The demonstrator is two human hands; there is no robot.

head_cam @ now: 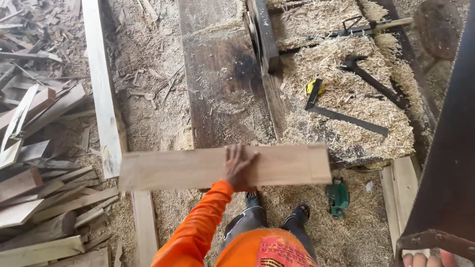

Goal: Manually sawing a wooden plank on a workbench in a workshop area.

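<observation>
A pale wooden plank [217, 167] lies crosswise, its long axis running left to right, over the near end of a dark saw bench [222, 89]. Its left end overlaps a long light board [101, 84] that runs away from the viewer; its right end, squarely cut, reaches above the edge of the sawdust-covered bench.

The left hand [237, 165], at the end of an orange sleeve [195, 232], rests flat on the plank's upper face, slightly right of the plank's middle. The fingers are spread and extended, not curled about an edge: the palm presses on the wood rather than clasping it. The plank thus extends well to both sides of the hand, farther to the left.

The right hand [429, 259] shows only as fingertips at the bottom right corner, just below a rusty metal bracket [435, 240]; whether it grips anything cannot be told.

Beyond the plank, a circular saw blade [258, 37] rises through the bench. To its right, on heaped shavings, lie a dark carpenter's square [341, 116], a yellow tape measure [314, 87] and a hammer [373, 81]. A green power tool [338, 197] sits on the sawdust floor near the person's 2 sandalled feet [277, 207]. A pile of offcuts [39, 183] fills the left side.
</observation>
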